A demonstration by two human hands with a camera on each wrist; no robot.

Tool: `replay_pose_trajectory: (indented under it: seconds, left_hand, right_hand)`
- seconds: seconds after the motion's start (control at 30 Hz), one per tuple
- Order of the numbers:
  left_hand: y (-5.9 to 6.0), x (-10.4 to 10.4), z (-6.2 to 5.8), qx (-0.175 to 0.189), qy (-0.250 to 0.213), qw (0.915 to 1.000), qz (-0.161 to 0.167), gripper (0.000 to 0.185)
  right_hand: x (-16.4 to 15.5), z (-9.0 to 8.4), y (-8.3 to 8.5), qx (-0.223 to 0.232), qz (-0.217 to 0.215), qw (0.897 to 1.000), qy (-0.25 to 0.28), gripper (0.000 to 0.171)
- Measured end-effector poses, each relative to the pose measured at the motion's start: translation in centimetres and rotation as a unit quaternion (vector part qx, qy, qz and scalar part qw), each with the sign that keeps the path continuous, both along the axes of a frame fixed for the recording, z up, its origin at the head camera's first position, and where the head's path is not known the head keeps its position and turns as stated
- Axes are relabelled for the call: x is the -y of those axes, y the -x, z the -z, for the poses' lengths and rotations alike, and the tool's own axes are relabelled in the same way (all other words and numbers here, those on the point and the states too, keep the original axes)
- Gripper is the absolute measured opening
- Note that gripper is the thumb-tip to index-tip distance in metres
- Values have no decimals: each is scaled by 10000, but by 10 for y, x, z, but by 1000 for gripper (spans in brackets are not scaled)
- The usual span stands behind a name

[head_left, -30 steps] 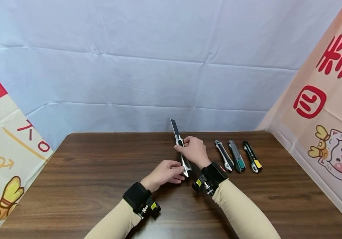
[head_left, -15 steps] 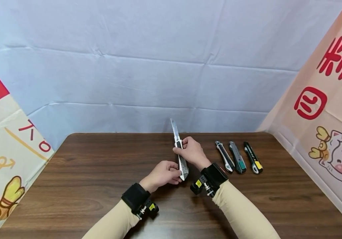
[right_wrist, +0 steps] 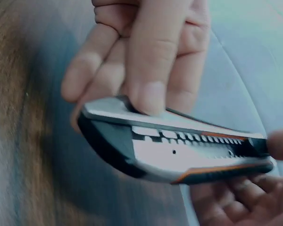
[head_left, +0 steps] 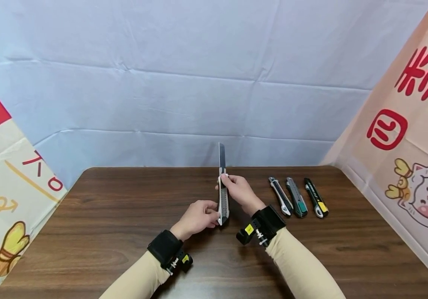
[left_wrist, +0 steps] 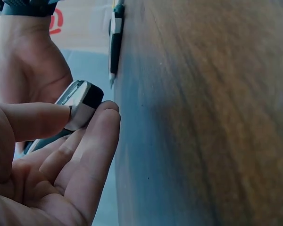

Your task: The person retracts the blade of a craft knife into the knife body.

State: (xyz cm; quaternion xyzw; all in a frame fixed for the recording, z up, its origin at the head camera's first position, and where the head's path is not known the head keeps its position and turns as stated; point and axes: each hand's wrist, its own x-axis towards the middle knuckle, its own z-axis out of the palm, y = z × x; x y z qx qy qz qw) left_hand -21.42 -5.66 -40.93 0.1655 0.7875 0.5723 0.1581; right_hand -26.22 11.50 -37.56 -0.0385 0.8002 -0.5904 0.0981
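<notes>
A silver, black and orange-trimmed utility knife is held between both hands above the table, its long blade out and pointing away from me. My left hand pinches the rear end between thumb and fingers. Near the front of the handle my right hand grips it, the thumb by the slider. The left wrist view shows the knife's blunt end between the left thumb and fingers. In the right wrist view the toothed slider slot faces the camera.
To the right, three more utility knives lie side by side on the brown wooden table: a white-and-black one, a grey-and-green one and a black-and-yellow one. A pale cloth hangs behind, with printed cloths at both sides.
The knife has turned from slanting left to pointing nearly straight ahead, rolling on its length as it turned. Its rear end and my left hand have shifted a little left.
</notes>
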Motion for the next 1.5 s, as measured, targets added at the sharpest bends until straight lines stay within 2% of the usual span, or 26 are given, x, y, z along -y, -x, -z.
replay_pose_trajectory:
  seconds: [0.17, 0.3, 0.47, 0.67, 0.97, 1.23, 1.5]
  left_hand:
    - [2, 0, 0, -94, 82, 9999, -81, 35]
    - [2, -1, 0, 137, -36, 9998, -106, 35]
    - [2, -3, -1, 486, -399, 9980, 47, 34]
    - [3, -5, 1, 476, -489, 9975, 196, 29]
    - [2, -6, 4, 458, -550, 9974, 82, 27]
    - [4, -5, 7, 424, -641, 9970, 75, 28]
    - [7, -5, 6, 672, -1040, 9920, 241, 38]
  right_hand:
    - [3, 1, -1, -78, 125, 9991, 407, 39]
    - [5, 2, 0, -69, -14, 9961, 875, 41]
    - [8, 3, 0, -55, 17, 9893, 1455, 36]
    - [13, 4, 2, 141, 41, 9799, 1989, 37]
    - [17, 5, 1, 176, -234, 9808, 1927, 41]
    - [20, 5, -1, 13, -98, 9831, 1826, 36]
    - [22, 4, -2, 73, 46, 9809, 1944, 35]
